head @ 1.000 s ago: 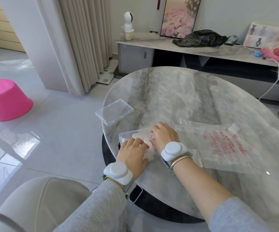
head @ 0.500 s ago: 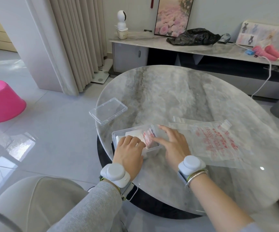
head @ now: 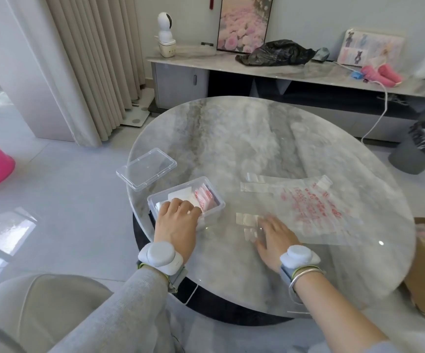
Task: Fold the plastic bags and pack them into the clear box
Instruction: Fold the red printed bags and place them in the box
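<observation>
Right hand (head: 275,235) has left the clear box (head: 215,211) and lies flat-fingered, blurred, on the flat bag (head: 308,207). Left hand (head: 178,220) still curls over the box's near rim — folded bags (head: 201,197) inside, lid (head: 146,169) beyond.

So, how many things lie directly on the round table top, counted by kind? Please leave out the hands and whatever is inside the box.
Clear box: 1
Clear lid: 1
Flat plastic bag with red print: 1
Total: 3
</observation>
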`<act>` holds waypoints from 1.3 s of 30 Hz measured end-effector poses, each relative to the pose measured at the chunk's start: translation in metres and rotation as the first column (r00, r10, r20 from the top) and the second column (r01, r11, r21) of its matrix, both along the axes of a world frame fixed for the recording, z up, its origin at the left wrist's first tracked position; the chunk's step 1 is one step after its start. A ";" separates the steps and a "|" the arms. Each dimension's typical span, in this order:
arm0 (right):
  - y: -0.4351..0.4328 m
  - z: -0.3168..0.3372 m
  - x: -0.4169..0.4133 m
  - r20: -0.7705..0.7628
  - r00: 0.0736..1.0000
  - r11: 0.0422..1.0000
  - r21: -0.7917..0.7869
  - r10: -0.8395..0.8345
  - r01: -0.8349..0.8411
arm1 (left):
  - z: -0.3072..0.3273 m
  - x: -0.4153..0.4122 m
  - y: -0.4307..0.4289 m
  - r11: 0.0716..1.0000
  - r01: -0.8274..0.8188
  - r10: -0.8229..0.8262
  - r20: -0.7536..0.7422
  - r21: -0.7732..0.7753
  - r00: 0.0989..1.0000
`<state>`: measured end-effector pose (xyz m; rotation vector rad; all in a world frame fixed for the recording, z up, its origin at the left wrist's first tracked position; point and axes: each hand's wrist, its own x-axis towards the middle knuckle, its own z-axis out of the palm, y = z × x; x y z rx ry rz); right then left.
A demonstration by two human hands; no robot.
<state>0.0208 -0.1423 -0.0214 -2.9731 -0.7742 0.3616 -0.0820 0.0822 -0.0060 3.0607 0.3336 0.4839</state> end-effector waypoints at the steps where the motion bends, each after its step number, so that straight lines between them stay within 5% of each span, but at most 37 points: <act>1: -0.001 -0.006 -0.006 -0.021 1.000 0.999 -0.042 0.006 -0.007 | 0.000 0.003 0.003 1.000 -0.009 0.009 -0.007 0.004 1.000; 11: 0.007 -0.032 -0.072 0.097 0.981 0.986 -0.006 0.167 -0.167 | 0.000 0.016 0.015 0.998 -0.062 0.063 0.096 -0.018 0.993; 14: 0.008 -0.024 -0.065 0.171 0.982 0.994 0.056 0.081 -0.092 | 0.000 0.012 -0.017 0.989 0.146 -0.143 0.126 -0.016 0.982; 17: -0.011 -0.015 -0.038 0.134 0.983 0.991 0.058 -0.125 0.118 | -0.016 0.004 -0.052 0.903 0.428 -0.428 0.003 -0.017 0.904; 22: -0.042 -0.026 -0.019 0.081 0.974 0.971 -0.095 -0.213 0.220 | -0.062 -0.013 -0.064 0.819 0.573 -0.549 -0.257 0.025 0.795; 27: -0.043 -0.042 -0.020 0.340 0.931 0.990 0.092 -0.132 0.107 | -0.067 -0.011 -0.058 0.802 0.597 -0.571 -0.314 -0.017 0.758; 33: -0.039 -0.033 -0.023 0.425 0.901 0.987 0.159 -0.086 0.019 | -0.067 -0.011 -0.059 0.812 0.584 -0.558 -0.303 -0.006 0.773; 39: -0.019 -0.001 -0.041 0.428 0.895 0.962 0.272 -0.122 0.001 | -0.058 -0.004 -0.049 0.906 0.422 -0.417 -0.126 0.021 0.900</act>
